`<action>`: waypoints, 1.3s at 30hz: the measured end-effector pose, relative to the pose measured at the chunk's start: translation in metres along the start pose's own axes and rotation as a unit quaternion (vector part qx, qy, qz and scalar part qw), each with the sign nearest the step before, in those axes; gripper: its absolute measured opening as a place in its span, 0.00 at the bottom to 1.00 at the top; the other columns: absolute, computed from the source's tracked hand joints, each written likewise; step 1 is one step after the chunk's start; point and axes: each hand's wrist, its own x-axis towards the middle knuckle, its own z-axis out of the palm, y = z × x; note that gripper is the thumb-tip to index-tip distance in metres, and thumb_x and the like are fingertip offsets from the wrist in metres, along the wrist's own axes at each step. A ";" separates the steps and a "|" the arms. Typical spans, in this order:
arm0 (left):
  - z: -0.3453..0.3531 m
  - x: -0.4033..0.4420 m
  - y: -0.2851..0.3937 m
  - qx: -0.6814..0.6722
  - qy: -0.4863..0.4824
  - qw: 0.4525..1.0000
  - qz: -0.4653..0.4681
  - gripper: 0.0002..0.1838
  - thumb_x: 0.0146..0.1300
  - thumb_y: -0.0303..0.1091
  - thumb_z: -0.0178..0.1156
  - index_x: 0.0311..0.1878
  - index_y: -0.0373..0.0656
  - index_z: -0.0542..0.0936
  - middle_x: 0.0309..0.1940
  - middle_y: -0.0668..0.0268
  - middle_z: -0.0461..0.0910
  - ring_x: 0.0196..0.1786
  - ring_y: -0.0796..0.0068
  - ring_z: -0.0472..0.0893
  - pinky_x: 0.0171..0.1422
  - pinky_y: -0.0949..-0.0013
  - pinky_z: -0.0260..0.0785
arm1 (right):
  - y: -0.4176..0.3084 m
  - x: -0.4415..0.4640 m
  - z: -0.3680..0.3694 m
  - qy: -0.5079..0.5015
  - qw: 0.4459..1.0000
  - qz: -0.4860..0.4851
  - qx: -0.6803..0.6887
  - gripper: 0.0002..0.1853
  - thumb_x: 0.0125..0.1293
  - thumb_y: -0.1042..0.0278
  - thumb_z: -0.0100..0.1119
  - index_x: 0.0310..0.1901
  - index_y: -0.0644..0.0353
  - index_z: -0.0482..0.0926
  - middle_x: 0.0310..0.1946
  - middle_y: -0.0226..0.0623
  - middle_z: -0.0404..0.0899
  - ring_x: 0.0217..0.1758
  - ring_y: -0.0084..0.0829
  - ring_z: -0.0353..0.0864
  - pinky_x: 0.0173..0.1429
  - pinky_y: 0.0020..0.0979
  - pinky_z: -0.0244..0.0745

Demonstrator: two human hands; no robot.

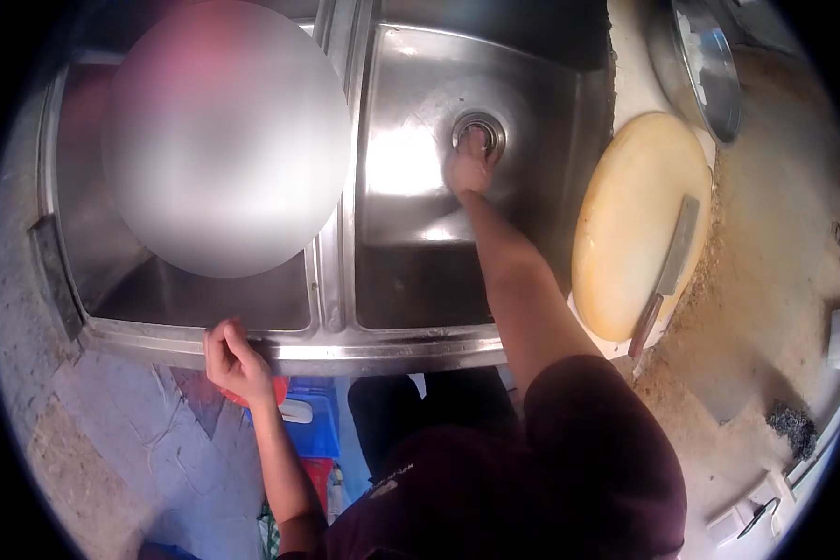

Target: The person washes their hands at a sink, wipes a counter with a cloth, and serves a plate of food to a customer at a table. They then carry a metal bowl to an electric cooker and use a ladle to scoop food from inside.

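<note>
My right hand (pixel 471 171) reaches down into the right basin of a stainless steel sink (pixel 411 89). Its fingers are closed together inside the round metal drain (pixel 497 140); their tips, and anything they pinch there, are hidden. Beside the sink's front rim (pixel 392 353), on the left, is my left hand (pixel 238 362). Its fingers are curled in, and nothing shows in them. A large round blur covers much of the left basin (pixel 93 187), so whatever is there cannot be made out.
Right of the sink stands a thick round cutting board (pixel 630 224) with a cleaver (pixel 674 257) lying on it. Behind it is a metal bowl (pixel 714 79) with something white inside. Below the front rim are a blue container (pixel 313 425) and red items.
</note>
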 end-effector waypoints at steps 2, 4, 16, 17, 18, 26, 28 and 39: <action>0.000 0.001 0.000 -0.002 0.001 1.000 0.001 0.08 0.60 0.25 0.49 0.28 0.33 0.73 0.24 0.64 0.73 0.26 0.77 0.70 0.31 0.77 0.62 | 0.009 -0.002 -0.012 -0.008 0.998 0.052 0.015 0.23 0.57 0.62 0.46 0.54 0.63 0.64 0.61 0.40 0.54 0.64 0.38 0.53 0.65 0.43 0.45; -0.002 0.000 -0.004 -0.002 -0.012 1.000 0.019 0.08 0.61 0.26 0.47 0.30 0.32 0.73 0.25 0.65 0.73 0.27 0.80 0.69 0.31 0.79 0.62 | 0.007 0.001 -0.041 0.001 0.985 0.141 0.095 0.21 0.53 0.65 0.52 0.49 0.64 0.69 0.56 0.42 0.62 0.58 0.41 0.61 0.61 0.40 0.54; 0.004 0.002 0.002 0.002 0.019 0.999 0.030 0.06 0.58 0.24 0.50 0.28 0.34 0.74 0.21 0.65 0.71 0.22 0.78 0.69 0.26 0.78 0.59 | 0.023 0.048 0.040 -0.067 0.872 0.328 0.357 0.16 0.44 0.64 0.62 0.33 0.65 0.77 0.29 0.40 0.78 0.32 0.29 0.76 0.38 0.33 0.69; 0.001 0.003 0.002 0.009 0.022 0.999 0.028 0.06 0.57 0.24 0.51 0.27 0.34 0.74 0.21 0.65 0.71 0.22 0.78 0.69 0.25 0.78 0.59 | 0.024 0.054 0.046 -0.092 0.885 0.325 0.320 0.16 0.44 0.63 0.62 0.34 0.65 0.77 0.29 0.40 0.78 0.31 0.28 0.76 0.38 0.33 0.70; -0.003 -0.001 -0.004 0.027 -0.007 1.000 0.007 0.07 0.61 0.25 0.48 0.30 0.33 0.74 0.26 0.68 0.73 0.27 0.82 0.70 0.31 0.81 0.62 | 0.033 0.056 0.057 -0.066 0.919 0.277 0.272 0.19 0.42 0.62 0.64 0.35 0.65 0.77 0.29 0.41 0.77 0.32 0.29 0.76 0.38 0.34 0.70; -0.004 0.004 0.005 0.008 0.039 0.998 0.043 0.03 0.53 0.24 0.54 0.25 0.36 0.75 0.20 0.62 0.71 0.22 0.72 0.70 0.25 0.74 0.61 | -0.001 0.038 -0.089 0.006 0.994 0.113 0.010 0.14 0.48 0.67 0.57 0.40 0.57 0.73 0.38 0.41 0.75 0.43 0.40 0.75 0.47 0.37 0.70; -0.005 0.002 0.005 -0.013 0.055 0.998 0.038 0.03 0.51 0.24 0.55 0.25 0.37 0.75 0.18 0.63 0.70 0.21 0.73 0.69 0.24 0.74 0.60 | -0.023 0.029 -0.126 0.050 0.996 0.067 0.039 0.11 0.52 0.68 0.53 0.39 0.55 0.75 0.38 0.38 0.75 0.44 0.41 0.74 0.46 0.39 0.70; -0.083 -0.056 -0.021 -0.199 0.057 0.978 0.021 0.05 0.55 0.25 0.52 0.29 0.36 0.77 0.24 0.63 0.76 0.25 0.74 0.74 0.33 0.76 0.65 | -0.246 -0.140 -0.367 0.055 0.839 -0.283 0.462 0.10 0.62 0.70 0.48 0.41 0.66 0.74 0.30 0.33 0.75 0.27 0.24 0.74 0.30 0.21 0.66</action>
